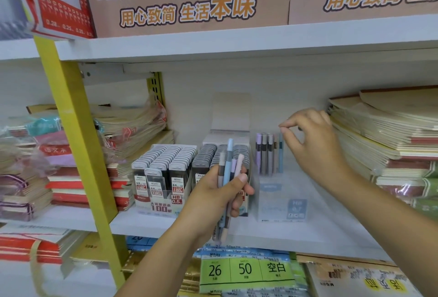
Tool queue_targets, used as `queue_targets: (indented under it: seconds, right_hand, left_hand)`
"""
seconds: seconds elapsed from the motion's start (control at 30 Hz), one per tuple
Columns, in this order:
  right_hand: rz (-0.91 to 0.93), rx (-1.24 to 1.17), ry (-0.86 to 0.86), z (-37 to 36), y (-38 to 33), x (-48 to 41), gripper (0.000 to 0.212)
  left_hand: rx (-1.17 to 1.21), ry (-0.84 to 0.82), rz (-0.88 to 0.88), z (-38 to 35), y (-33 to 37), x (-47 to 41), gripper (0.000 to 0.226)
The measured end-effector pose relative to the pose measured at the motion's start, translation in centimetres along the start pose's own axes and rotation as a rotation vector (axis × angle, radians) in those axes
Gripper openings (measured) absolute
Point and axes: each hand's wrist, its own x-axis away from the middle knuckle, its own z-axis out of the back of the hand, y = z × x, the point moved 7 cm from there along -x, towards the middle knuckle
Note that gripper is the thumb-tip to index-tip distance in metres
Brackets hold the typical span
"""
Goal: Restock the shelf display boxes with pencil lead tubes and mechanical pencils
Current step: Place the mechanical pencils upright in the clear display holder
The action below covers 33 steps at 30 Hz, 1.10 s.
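Left hand (213,198) grips a bundle of pastel mechanical pencils (228,166) in blue, lilac, pink and grey, held upright in front of two white cardboard display boxes (163,204) packed with grey-capped pencil lead tubes (166,157) on the white shelf (308,232). Right hand (315,140) hovers further right, thumb and forefinger tips together just above a row of pastel pencils (267,154) standing at the far end of a clear plastic display box (282,204); whether they pinch anything cannot be told. Stacks of cream notebooks (391,135) lie at the right
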Motion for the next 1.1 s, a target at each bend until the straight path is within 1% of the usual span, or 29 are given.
queue_targets:
  seconds: [0.03, 0.07, 0.13, 0.17, 0.2, 0.23, 0.27, 0.33, 0.4, 0.47, 0.6, 0.63, 0.73, 0.77, 0.83, 0.87, 0.93, 1.0, 1.1]
  right_hand:
    - [-0.033, -0.132, -0.035, 0.2, -1.0, 0.4, 0.004]
    - [-0.108, -0.293, -0.140, -0.3, -1.8, 0.9, 0.004]
    - [-0.265, -0.569, -0.434, -2.0, -3.6, 2.4, 0.009]
    - [-0.294, -0.636, -0.544, -2.6, -4.3, 3.1, 0.009]
    - [-0.294, -0.671, -0.588, -2.9, -4.7, 3.6, 0.009]
    - [-0.293, -0.688, -0.575, -2.8, -4.7, 3.7, 0.010]
    - [-0.317, -0.711, -0.523, -2.6, -4.4, 3.6, 0.011]
    - [-0.429, -0.809, -0.378, -1.9, -3.1, 3.2, 0.011]
    - [-0.541, -0.953, -0.280, -1.4, -1.9, 3.0, 0.013]
    - [-0.590, -1.052, -0.277, -1.2, -1.3, 3.0, 0.016]
    - [-0.582, -1.150, -0.406, -1.5, -1.7, 3.5, 0.021]
    - [-0.570, -1.144, -0.410, -1.4, -1.7, 3.5, 0.022]
    - [-0.564, -1.089, -0.375, -0.5, -0.5, 3.3, 0.014]
    - [-0.562, -1.059, -0.388, -0.3, -0.2, 3.3, 0.013]
    - [-0.523, -0.946, -0.469, -0.1, -0.2, 3.5, 0.014]
    - [-0.471, -0.847, -0.525, 0.0, -0.4, 3.5, 0.013]
    - [-0.336, -0.613, -0.608, 0.3, -1.3, 3.1, 0.012]
    - [-0.210, -0.440, -0.622, 0.6, -2.5, 2.4, 0.014]
    - [-0.030, -0.262, -0.656, -0.2, -4.6, 2.2, 0.021]
  left_hand:
    - [-0.006, -0.011, -0.002, -0.3, 0.0, 0.0, 0.009]
    - [-0.012, -0.023, -0.008, -0.6, 0.1, 0.0, 0.004]
    - [-0.025, -0.045, -0.032, -1.2, 0.3, -0.1, 0.003]
    - [-0.038, -0.053, -0.044, -1.4, 0.4, -0.1, 0.004]
    - [-0.050, -0.059, -0.052, -1.6, 0.6, 0.0, 0.007]
    - [-0.060, -0.066, -0.048, -1.8, 0.7, 0.0, 0.014]
    - [-0.059, -0.075, -0.030, -1.9, 0.6, 0.1, 0.022]
    - [-0.022, -0.093, 0.024, -2.0, 0.4, 0.3, 0.034]
    - [-0.032, -0.089, 0.059, -1.6, 0.1, 0.4, 0.029]
    - [-0.087, -0.064, 0.070, -1.0, -0.1, 0.5, 0.020]
    - [-0.057, -0.037, 0.070, -0.9, -0.7, 0.3, 0.015]
    - [-0.045, -0.026, 0.066, -0.9, -0.8, 0.2, 0.014]
    - [0.021, 0.046, 0.048, -0.3, -0.5, 0.1, 0.012]
    - [0.040, 0.084, 0.037, 0.2, -0.3, 0.1, 0.012]
    - [0.046, 0.163, 0.002, 1.0, 0.4, 0.1, 0.010]
    - [0.020, 0.197, -0.023, 1.3, 0.8, 0.2, 0.008]
    - [-0.105, 0.239, -0.081, 1.5, 1.8, 0.1, 0.008]
    - [-0.233, 0.239, -0.127, 1.2, 2.8, -0.1, 0.011]
    - [-0.296, 0.224, -0.149, 0.7, 3.5, -0.5, 0.007]
